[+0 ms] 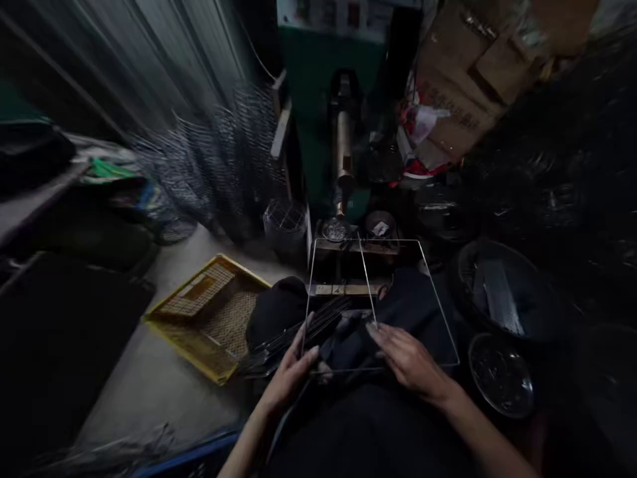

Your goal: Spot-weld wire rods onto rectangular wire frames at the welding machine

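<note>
A thin square wire frame point(432, 285) with one wire across its middle lies over my lap, its far edge near the machine. My left hand point(293, 368) is closed around a bundle of dark metal rods point(308, 328) and touches the frame's near left corner. My right hand point(405, 355) lies on the frame's near edge, its fingers stretched toward the lower end of the middle wire point(367, 282). Whether the right fingertips pinch that wire is unclear in the dim light.
A green machine point(343, 133) with a vertical brass-coloured cylinder stands ahead. A yellow plastic crate point(209, 312) lies on the floor at left. Stacked wire baskets point(223, 159) rise behind it. Dark round bowls point(500, 372) holding metal parts sit at right. Cardboard boxes point(468, 73) are at upper right.
</note>
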Motion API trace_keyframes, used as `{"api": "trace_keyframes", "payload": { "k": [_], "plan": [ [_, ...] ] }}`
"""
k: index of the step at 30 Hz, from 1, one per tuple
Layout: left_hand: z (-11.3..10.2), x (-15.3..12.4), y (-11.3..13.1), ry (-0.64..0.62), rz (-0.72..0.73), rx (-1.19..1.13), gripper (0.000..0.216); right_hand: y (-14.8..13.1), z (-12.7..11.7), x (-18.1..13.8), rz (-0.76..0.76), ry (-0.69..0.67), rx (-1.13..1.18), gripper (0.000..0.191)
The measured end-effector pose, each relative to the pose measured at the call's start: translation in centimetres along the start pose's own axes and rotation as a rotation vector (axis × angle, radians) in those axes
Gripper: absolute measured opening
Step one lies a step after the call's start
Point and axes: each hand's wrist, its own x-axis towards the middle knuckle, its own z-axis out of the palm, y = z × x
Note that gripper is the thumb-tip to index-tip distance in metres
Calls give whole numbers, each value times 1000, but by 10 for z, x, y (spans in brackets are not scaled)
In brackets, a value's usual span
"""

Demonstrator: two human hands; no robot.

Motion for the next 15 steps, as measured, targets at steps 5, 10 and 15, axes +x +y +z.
{"api": "trace_keyframes", "payload": {
  "k": [5, 10, 15],
  "plan": [
    [-8, -8, -5, 105, 81, -14, 98, 18, -14, -14, 81, 93, -107, 67],
    [-8, -4, -2, 134, 85, -11, 100, 10, -15, -4, 40, 120, -137, 69],
    [-5, -3, 0, 135, 91, -19, 99, -7, 3, 15, -64, 11, -90, 67]
  ]
}}
